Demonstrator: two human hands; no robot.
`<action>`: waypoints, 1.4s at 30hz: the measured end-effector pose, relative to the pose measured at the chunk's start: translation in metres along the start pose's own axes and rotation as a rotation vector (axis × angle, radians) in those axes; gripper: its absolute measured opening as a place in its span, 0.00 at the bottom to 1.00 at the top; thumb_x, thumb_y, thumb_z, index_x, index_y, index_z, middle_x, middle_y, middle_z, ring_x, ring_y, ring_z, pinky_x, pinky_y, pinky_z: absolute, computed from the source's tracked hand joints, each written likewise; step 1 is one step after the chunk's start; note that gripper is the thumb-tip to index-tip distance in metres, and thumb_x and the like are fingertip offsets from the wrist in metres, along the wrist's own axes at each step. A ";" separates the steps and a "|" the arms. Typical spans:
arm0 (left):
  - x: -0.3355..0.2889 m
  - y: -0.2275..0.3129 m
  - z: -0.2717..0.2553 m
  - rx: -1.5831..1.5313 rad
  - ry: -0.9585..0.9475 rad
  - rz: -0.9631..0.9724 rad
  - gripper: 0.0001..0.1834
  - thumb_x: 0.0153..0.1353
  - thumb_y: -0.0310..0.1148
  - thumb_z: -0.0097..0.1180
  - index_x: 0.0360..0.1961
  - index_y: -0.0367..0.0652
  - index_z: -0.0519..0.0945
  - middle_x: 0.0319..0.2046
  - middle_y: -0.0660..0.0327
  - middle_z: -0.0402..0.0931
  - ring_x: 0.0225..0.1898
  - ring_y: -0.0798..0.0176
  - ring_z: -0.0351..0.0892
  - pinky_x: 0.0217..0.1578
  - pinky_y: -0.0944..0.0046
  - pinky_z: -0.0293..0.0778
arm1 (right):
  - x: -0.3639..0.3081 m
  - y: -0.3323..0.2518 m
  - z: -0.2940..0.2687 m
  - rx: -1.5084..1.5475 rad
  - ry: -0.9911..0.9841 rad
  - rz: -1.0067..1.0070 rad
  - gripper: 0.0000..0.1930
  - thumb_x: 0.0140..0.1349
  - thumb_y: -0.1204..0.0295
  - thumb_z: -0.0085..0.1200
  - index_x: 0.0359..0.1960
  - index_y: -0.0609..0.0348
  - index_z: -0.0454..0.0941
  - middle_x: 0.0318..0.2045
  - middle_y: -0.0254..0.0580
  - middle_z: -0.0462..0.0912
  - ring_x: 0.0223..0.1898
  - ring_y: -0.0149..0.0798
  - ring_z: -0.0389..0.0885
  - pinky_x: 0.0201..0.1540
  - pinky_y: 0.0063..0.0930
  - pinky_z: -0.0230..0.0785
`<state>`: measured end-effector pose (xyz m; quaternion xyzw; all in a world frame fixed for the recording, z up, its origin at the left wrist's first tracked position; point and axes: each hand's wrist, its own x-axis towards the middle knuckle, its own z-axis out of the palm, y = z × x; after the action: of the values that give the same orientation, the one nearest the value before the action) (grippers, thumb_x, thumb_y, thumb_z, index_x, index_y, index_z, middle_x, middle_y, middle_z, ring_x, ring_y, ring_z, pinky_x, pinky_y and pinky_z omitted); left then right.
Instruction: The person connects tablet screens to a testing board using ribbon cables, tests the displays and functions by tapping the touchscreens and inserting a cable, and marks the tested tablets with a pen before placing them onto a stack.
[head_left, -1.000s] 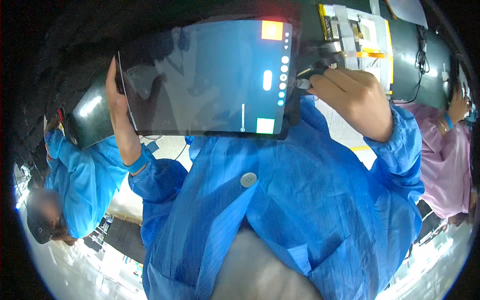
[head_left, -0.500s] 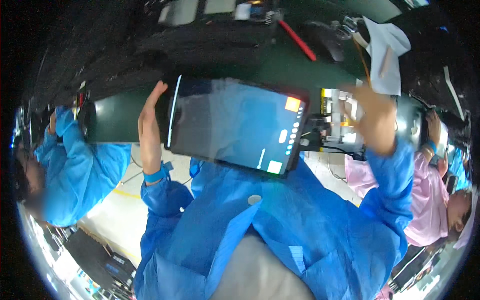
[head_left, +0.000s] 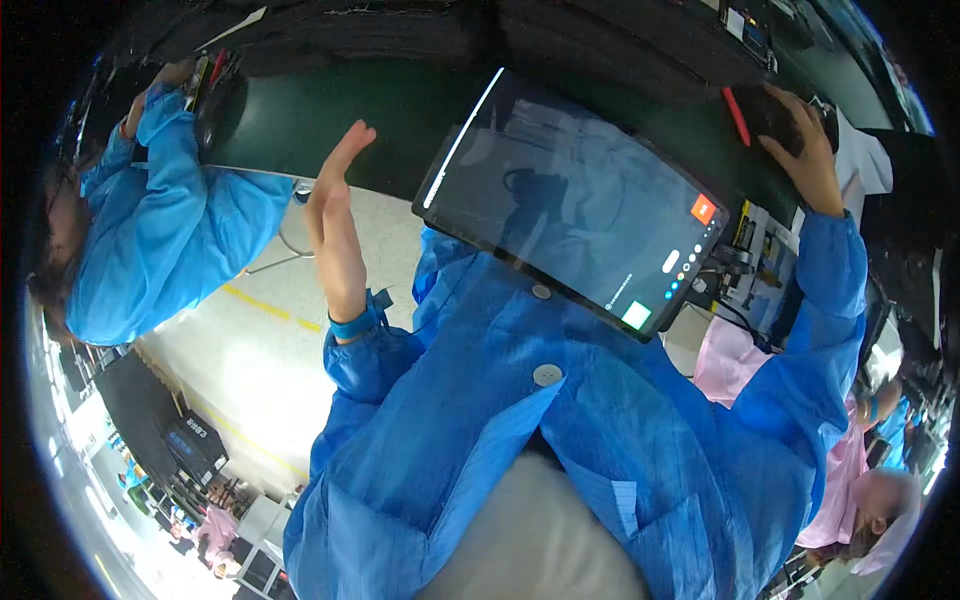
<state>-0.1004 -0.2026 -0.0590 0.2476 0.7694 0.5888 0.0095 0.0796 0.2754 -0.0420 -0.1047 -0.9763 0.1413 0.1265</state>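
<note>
A large tablet (head_left: pixel 580 200) with a dark screen and a few lit icons lies tilted between the green table's (head_left: pixel 330 120) edge and my blue smock. Neither hand holds it, and what supports it is hidden. My left hand (head_left: pixel 335 225) is raised flat and empty, fingers together, a short way left of the tablet's left edge. My right hand (head_left: pixel 805 145) reaches to the upper right, its fingers curled over a black object (head_left: pixel 765 105) on the table. A red pen (head_left: pixel 737 117) lies just beside that hand.
A co-worker in a blue smock (head_left: pixel 170 240) leans on the table at the left. A person in pink (head_left: pixel 850 470) stands at the lower right. A small device with cables (head_left: pixel 760 260) sits past the tablet's right end. White papers (head_left: pixel 870 160) lie beyond my right hand.
Both hands have let go of the tablet. My left hand has drawn away from its left edge, and my right hand has moved up to the black object. The tablet now sits tilted.
</note>
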 end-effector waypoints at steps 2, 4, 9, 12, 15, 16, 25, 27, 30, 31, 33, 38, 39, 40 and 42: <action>0.000 0.012 0.003 0.021 -0.032 0.045 0.29 0.60 0.51 0.41 0.51 0.40 0.75 0.51 0.52 0.73 0.58 0.52 0.66 0.62 0.51 0.51 | -0.001 -0.001 0.001 0.055 -0.039 0.017 0.31 0.51 0.72 0.60 0.59 0.40 0.65 0.53 0.46 0.70 0.54 0.50 0.70 0.55 0.38 0.65; -0.001 0.022 0.007 0.040 -0.068 0.087 0.27 0.58 0.49 0.44 0.50 0.39 0.76 0.50 0.52 0.74 0.56 0.52 0.68 0.61 0.51 0.53 | -0.003 -0.004 0.004 0.005 0.023 -0.014 0.30 0.51 0.73 0.60 0.58 0.41 0.66 0.53 0.47 0.70 0.54 0.51 0.70 0.55 0.38 0.65; -0.001 0.029 0.016 0.141 -0.038 0.190 0.23 0.56 0.46 0.47 0.45 0.40 0.79 0.45 0.54 0.77 0.51 0.54 0.72 0.55 0.56 0.61 | -0.012 -0.008 -0.003 -0.108 -0.059 0.022 0.33 0.49 0.75 0.61 0.59 0.49 0.64 0.54 0.47 0.68 0.58 0.49 0.66 0.59 0.36 0.60; -0.001 0.034 0.021 0.114 0.002 0.192 0.20 0.54 0.44 0.49 0.40 0.43 0.82 0.41 0.54 0.78 0.47 0.56 0.73 0.50 0.58 0.64 | -0.014 -0.001 -0.007 -0.137 -0.097 -0.052 0.32 0.50 0.71 0.60 0.59 0.45 0.64 0.55 0.48 0.67 0.56 0.51 0.67 0.56 0.38 0.63; -0.001 0.062 0.037 0.212 -0.310 0.350 0.17 0.49 0.43 0.53 0.36 0.46 0.84 0.38 0.57 0.78 0.43 0.59 0.73 0.45 0.57 0.66 | -0.022 0.018 -0.002 -0.199 -0.063 -0.075 0.29 0.53 0.69 0.59 0.59 0.46 0.64 0.56 0.49 0.66 0.56 0.52 0.67 0.56 0.38 0.63; 0.002 0.066 0.047 0.230 -0.417 0.609 0.15 0.44 0.40 0.56 0.33 0.49 0.84 0.35 0.60 0.77 0.39 0.61 0.73 0.42 0.57 0.67 | -0.027 0.016 -0.004 -0.255 -0.022 -0.097 0.29 0.54 0.69 0.58 0.59 0.49 0.64 0.56 0.49 0.67 0.58 0.51 0.65 0.59 0.36 0.60; -0.027 0.090 0.126 0.207 -1.004 0.805 0.16 0.43 0.38 0.59 0.37 0.50 0.83 0.44 0.61 0.75 0.45 0.58 0.74 0.54 0.51 0.65 | -0.131 -0.145 -0.036 -0.080 0.030 -0.194 0.08 0.44 0.72 0.63 0.24 0.58 0.76 0.21 0.38 0.75 0.21 0.39 0.75 0.24 0.29 0.67; -0.020 0.098 0.137 0.163 -0.859 0.736 0.17 0.44 0.40 0.60 0.38 0.49 0.82 0.46 0.59 0.75 0.49 0.56 0.73 0.56 0.49 0.63 | -0.147 -0.159 -0.008 -0.166 -0.023 -0.165 0.10 0.44 0.70 0.61 0.27 0.59 0.74 0.27 0.38 0.72 0.27 0.38 0.74 0.27 0.29 0.68; -0.019 0.112 0.170 0.305 -0.830 0.702 0.34 0.43 0.41 0.63 0.53 0.42 0.71 0.56 0.53 0.66 0.59 0.51 0.63 0.62 0.49 0.53 | -0.150 -0.155 0.012 -0.121 0.042 -0.150 0.10 0.45 0.71 0.58 0.28 0.61 0.74 0.29 0.38 0.71 0.29 0.36 0.75 0.28 0.29 0.69; -0.021 0.117 0.183 0.394 -0.794 0.634 0.40 0.42 0.40 0.63 0.58 0.38 0.65 0.59 0.51 0.62 0.62 0.50 0.59 0.63 0.49 0.50 | -0.149 -0.152 0.014 -0.081 0.018 -0.157 0.10 0.45 0.70 0.57 0.28 0.61 0.74 0.29 0.38 0.71 0.29 0.36 0.75 0.28 0.29 0.70; -0.022 0.108 0.199 0.512 -0.818 0.685 0.47 0.38 0.45 0.67 0.57 0.32 0.62 0.58 0.44 0.61 0.62 0.49 0.58 0.66 0.54 0.45 | -0.149 -0.146 0.013 -0.038 0.000 -0.164 0.10 0.45 0.70 0.57 0.28 0.61 0.74 0.29 0.38 0.72 0.30 0.35 0.75 0.29 0.29 0.70; -0.021 0.104 0.209 0.504 -0.892 0.608 0.48 0.31 0.40 0.69 0.57 0.37 0.60 0.60 0.45 0.58 0.63 0.48 0.55 0.66 0.50 0.45 | -0.151 -0.134 0.015 0.011 -0.062 -0.290 0.08 0.47 0.72 0.53 0.30 0.59 0.74 0.34 0.38 0.75 0.34 0.35 0.77 0.31 0.23 0.73; -0.021 0.104 0.210 0.498 -0.880 0.593 0.48 0.31 0.40 0.69 0.56 0.37 0.60 0.60 0.45 0.58 0.63 0.48 0.55 0.66 0.50 0.45 | -0.150 -0.131 0.015 0.008 -0.059 -0.315 0.08 0.46 0.72 0.53 0.30 0.59 0.74 0.35 0.38 0.75 0.35 0.35 0.77 0.32 0.22 0.74; -0.021 0.104 0.211 0.505 -0.885 0.591 0.48 0.31 0.40 0.69 0.56 0.37 0.60 0.60 0.45 0.58 0.63 0.48 0.55 0.66 0.50 0.45 | -0.149 -0.131 0.015 0.016 -0.056 -0.314 0.08 0.46 0.72 0.53 0.30 0.59 0.74 0.35 0.38 0.75 0.35 0.35 0.77 0.32 0.22 0.74; -0.021 0.103 0.212 0.513 -0.885 0.589 0.48 0.31 0.40 0.68 0.56 0.37 0.60 0.59 0.45 0.58 0.63 0.48 0.56 0.66 0.50 0.45 | -0.149 -0.131 0.013 0.008 -0.066 -0.339 0.09 0.45 0.72 0.52 0.30 0.59 0.74 0.36 0.38 0.76 0.36 0.34 0.77 0.32 0.22 0.74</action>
<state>0.0213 -0.0012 -0.0359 0.6674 0.7089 0.2022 0.1054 0.1948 0.1137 -0.0468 0.0665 -0.9830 0.1251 0.1167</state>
